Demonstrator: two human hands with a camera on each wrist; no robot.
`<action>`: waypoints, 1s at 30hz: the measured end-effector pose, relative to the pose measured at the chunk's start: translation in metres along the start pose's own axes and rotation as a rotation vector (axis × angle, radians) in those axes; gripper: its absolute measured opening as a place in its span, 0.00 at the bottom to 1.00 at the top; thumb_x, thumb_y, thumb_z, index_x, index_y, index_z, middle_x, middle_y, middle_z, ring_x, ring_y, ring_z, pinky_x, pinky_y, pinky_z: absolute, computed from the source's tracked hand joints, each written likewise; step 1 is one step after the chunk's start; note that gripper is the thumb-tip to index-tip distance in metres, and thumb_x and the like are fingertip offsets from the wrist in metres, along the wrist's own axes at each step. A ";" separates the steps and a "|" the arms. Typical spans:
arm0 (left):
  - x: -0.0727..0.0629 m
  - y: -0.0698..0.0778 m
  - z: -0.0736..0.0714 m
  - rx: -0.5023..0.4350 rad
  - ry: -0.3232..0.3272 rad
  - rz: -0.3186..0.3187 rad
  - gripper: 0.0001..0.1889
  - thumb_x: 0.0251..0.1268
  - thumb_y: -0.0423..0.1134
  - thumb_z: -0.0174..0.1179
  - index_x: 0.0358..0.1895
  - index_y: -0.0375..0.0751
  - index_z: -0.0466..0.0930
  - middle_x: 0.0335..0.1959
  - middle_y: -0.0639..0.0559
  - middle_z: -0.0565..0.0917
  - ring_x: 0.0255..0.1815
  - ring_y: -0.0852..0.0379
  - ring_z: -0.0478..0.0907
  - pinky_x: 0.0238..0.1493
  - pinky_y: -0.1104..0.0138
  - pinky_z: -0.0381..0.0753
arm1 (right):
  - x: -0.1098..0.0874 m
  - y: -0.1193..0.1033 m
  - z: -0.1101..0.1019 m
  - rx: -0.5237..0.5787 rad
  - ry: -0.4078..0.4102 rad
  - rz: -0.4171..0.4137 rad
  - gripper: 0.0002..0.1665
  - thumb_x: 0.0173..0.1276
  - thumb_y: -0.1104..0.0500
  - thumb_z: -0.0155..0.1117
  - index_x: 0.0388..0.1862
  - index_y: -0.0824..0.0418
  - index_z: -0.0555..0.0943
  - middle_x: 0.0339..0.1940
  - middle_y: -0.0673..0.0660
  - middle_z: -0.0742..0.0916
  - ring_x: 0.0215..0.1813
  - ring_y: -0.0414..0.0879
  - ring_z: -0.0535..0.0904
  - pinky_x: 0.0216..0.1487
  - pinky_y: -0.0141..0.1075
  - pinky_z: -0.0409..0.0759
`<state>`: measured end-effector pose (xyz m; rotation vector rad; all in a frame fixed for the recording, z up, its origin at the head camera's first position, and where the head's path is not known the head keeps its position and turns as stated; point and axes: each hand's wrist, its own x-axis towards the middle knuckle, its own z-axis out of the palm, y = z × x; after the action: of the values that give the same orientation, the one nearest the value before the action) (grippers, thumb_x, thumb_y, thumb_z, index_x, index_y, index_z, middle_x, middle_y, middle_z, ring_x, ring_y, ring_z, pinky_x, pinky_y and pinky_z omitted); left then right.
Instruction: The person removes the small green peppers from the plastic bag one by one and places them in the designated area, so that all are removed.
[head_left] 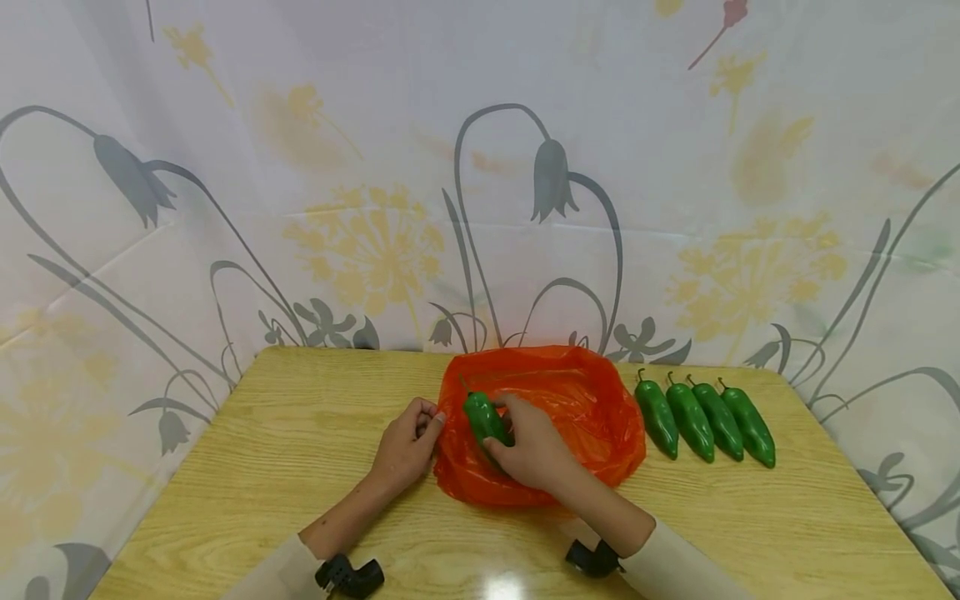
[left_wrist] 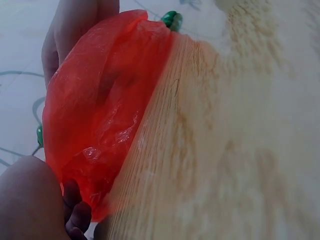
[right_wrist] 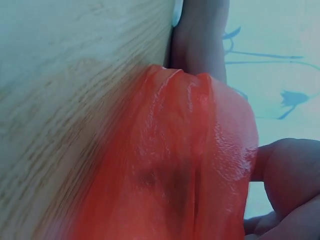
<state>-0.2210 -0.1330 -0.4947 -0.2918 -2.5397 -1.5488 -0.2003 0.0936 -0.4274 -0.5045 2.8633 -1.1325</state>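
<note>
A red plastic bag (head_left: 581,400) lies on the table with its mouth spread wide. At its left rim, my left hand (head_left: 405,446) pinches the thin plastic between thumb and curled fingers. Inside the bag's opening, towards the left, my right hand (head_left: 536,446) grips a green chili pepper (head_left: 478,414), its stem pointing away from me. The bag's wall (left_wrist: 110,90) fills much of the left wrist view and hides that pepper. In the right wrist view too, the red plastic (right_wrist: 175,120) covers what lies within.
Several green chili peppers (head_left: 692,421) lie side by side to the right of the bag, stems towards the back. The wooden table (head_left: 300,417) ends at a flower-patterned cloth (head_left: 360,167) behind it. A black wrist device (head_left: 348,577) shows at each sleeve.
</note>
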 end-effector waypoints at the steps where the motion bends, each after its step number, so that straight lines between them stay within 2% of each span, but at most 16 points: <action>1: 0.000 0.000 0.000 0.001 -0.002 0.001 0.05 0.82 0.42 0.58 0.47 0.45 0.78 0.25 0.58 0.78 0.26 0.61 0.73 0.33 0.69 0.73 | -0.001 0.000 -0.001 0.011 0.008 0.007 0.32 0.68 0.59 0.77 0.68 0.61 0.76 0.45 0.55 0.85 0.44 0.48 0.80 0.50 0.47 0.87; 14: 0.000 0.001 -0.001 -0.025 -0.015 0.006 0.06 0.82 0.41 0.59 0.47 0.43 0.79 0.26 0.57 0.80 0.27 0.62 0.73 0.35 0.70 0.72 | -0.015 0.000 -0.011 0.109 0.147 -0.022 0.32 0.69 0.59 0.77 0.69 0.60 0.77 0.44 0.54 0.84 0.41 0.44 0.81 0.44 0.41 0.86; 23: 0.001 -0.001 -0.001 0.010 -0.015 0.025 0.05 0.82 0.41 0.59 0.47 0.44 0.78 0.26 0.58 0.79 0.27 0.62 0.73 0.34 0.70 0.73 | -0.027 0.007 -0.018 0.179 0.216 -0.048 0.30 0.67 0.63 0.78 0.67 0.61 0.79 0.44 0.53 0.85 0.42 0.44 0.82 0.46 0.38 0.87; 30: 0.001 -0.001 0.000 0.005 -0.021 0.006 0.05 0.81 0.41 0.60 0.47 0.44 0.79 0.27 0.57 0.79 0.27 0.61 0.73 0.34 0.70 0.73 | -0.034 0.017 -0.023 0.227 0.268 -0.068 0.30 0.67 0.63 0.79 0.65 0.61 0.80 0.44 0.52 0.85 0.42 0.44 0.83 0.45 0.34 0.86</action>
<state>-0.2217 -0.1335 -0.4951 -0.3165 -2.5554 -1.5457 -0.1760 0.1308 -0.4248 -0.4740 2.8933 -1.6281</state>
